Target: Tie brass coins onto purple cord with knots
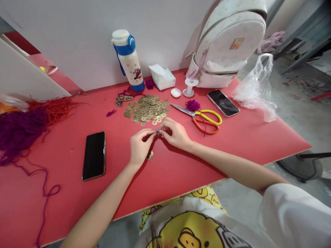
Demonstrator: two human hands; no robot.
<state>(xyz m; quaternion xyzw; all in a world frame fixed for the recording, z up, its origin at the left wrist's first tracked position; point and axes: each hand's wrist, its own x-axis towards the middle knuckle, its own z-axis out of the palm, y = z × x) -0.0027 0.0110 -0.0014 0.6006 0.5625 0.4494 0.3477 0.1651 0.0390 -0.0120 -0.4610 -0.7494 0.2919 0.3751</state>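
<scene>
Fingertip to fingertip over the red table, my left hand (141, 146) and my right hand (176, 133) are both closed in a pinch. Something small and dark shows where the fingertips meet, too small to name. Just beyond them spreads a heap of brass-coloured coins with holes (148, 108). Beside my left palm lie a few more coins (149, 156), partly covered by that hand. Coins strung on purple yarn (123, 99) rest at the heap's far left. Scissors (204, 119) with yellow and orange handles lie to the right of my right hand, a purple yarn bundle (192, 105) against them.
A black phone (94, 155) lies at left, another phone (223, 102) at right. Purple yarn (23, 131) and red yarn (58, 110) pile up far left. Along the back stand a bottle (129, 62), tissue pack (163, 78), white spool (190, 87), backpack (230, 44) and plastic bag (256, 89).
</scene>
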